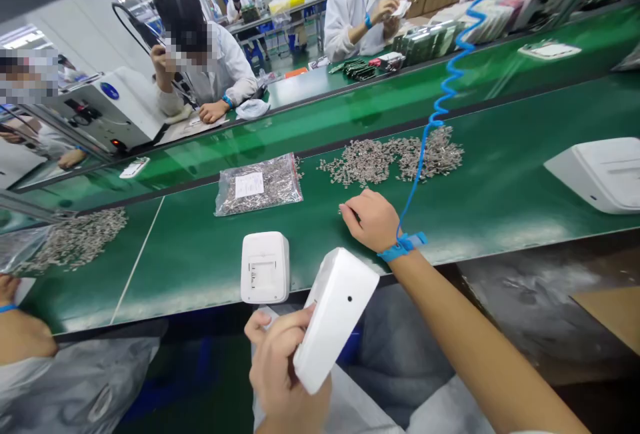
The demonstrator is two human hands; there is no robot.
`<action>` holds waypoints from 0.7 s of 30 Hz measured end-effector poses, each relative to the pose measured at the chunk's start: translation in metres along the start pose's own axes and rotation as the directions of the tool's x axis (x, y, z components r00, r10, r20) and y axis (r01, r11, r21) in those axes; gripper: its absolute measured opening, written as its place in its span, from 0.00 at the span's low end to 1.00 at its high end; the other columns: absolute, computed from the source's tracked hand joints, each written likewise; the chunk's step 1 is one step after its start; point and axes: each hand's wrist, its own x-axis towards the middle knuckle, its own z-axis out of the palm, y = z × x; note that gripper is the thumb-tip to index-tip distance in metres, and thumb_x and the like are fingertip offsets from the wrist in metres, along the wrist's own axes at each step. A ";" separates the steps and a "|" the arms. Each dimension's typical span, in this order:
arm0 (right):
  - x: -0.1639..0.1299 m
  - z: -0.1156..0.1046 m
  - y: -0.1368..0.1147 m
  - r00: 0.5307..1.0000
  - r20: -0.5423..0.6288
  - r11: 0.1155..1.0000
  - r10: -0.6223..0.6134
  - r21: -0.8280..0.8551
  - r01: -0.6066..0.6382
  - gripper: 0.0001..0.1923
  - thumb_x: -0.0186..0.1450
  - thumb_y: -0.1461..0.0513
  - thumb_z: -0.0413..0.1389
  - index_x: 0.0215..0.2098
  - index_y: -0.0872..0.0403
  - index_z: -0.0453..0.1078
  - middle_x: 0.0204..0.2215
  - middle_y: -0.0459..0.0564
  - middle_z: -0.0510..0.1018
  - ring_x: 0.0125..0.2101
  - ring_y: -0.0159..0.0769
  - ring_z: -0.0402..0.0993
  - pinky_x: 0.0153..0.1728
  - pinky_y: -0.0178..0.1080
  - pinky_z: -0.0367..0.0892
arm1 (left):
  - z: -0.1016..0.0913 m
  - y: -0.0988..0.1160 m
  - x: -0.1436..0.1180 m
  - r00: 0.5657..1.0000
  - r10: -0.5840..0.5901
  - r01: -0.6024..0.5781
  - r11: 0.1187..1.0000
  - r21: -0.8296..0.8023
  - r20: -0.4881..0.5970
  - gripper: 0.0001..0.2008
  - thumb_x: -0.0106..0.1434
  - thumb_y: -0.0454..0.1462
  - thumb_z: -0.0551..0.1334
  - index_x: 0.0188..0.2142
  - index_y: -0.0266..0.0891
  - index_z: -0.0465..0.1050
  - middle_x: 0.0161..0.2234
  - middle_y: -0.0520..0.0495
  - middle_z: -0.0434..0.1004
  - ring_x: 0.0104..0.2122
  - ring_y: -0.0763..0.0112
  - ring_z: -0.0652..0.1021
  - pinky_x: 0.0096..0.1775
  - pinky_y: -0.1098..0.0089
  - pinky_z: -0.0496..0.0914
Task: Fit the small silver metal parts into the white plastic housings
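My left hand (280,364) grips a white plastic housing (340,317), tilted in front of the table edge; one side wall with a small dark round hole faces me. My right hand (371,219), wearing a blue wrist strap (403,246), hovers over or rests on the green work surface with fingers curled together. Something tiny may sit at its fingertips, but I cannot make it out. Just beyond it lies a loose pile of small metal pieces (367,161). A second white housing (265,267) with a recessed rectangular bay rests near the edge, left of the held one.
A clear bag of metal pieces (265,187) with a white label lies behind the second housing. The strap's coiled blue cord (453,64) hangs across the view. Another white housing (607,174) stands far right. A co-worker's arm (25,334) is at left; other people sit opposite.
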 end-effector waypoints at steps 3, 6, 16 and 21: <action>0.001 0.001 0.000 0.999 0.031 0.999 -0.026 -0.019 0.026 0.16 0.71 0.61 0.48 0.25 0.53 0.66 0.22 0.50 0.73 0.29 0.39 0.63 0.32 0.41 0.55 | 0.001 0.004 0.000 0.997 -0.072 0.072 0.995 -0.063 0.002 0.09 0.54 0.29 0.68 0.30 0.40 0.71 0.28 0.52 0.78 0.25 0.70 0.74 0.37 0.62 0.66; 0.001 0.002 0.000 0.998 0.053 0.999 -0.024 -0.034 0.026 0.17 0.71 0.61 0.48 0.25 0.53 0.66 0.22 0.50 0.72 0.29 0.39 0.63 0.33 0.41 0.55 | -0.004 0.009 0.006 0.845 -0.514 0.534 0.792 -0.298 0.149 0.08 0.54 0.35 0.70 0.34 0.40 0.75 0.28 0.51 0.78 0.27 0.68 0.76 0.34 0.65 0.70; -0.001 0.005 0.002 0.999 0.012 0.999 -0.039 0.014 0.039 0.16 0.70 0.61 0.50 0.24 0.54 0.67 0.21 0.50 0.72 0.27 0.39 0.63 0.32 0.42 0.56 | -0.002 0.011 0.033 0.078 -0.665 0.365 -0.674 -0.642 0.743 0.11 0.66 0.31 0.55 0.32 0.38 0.76 0.30 0.48 0.72 0.29 0.80 0.75 0.41 0.74 0.72; -0.002 0.007 0.004 0.999 -0.018 0.999 -0.050 0.012 0.050 0.16 0.69 0.60 0.50 0.23 0.53 0.66 0.21 0.49 0.72 0.27 0.39 0.64 0.31 0.42 0.57 | 0.001 0.018 0.050 0.012 -0.770 0.386 -0.585 -0.713 0.638 0.14 0.69 0.34 0.52 0.31 0.35 0.73 0.31 0.47 0.69 0.32 0.78 0.74 0.40 0.75 0.72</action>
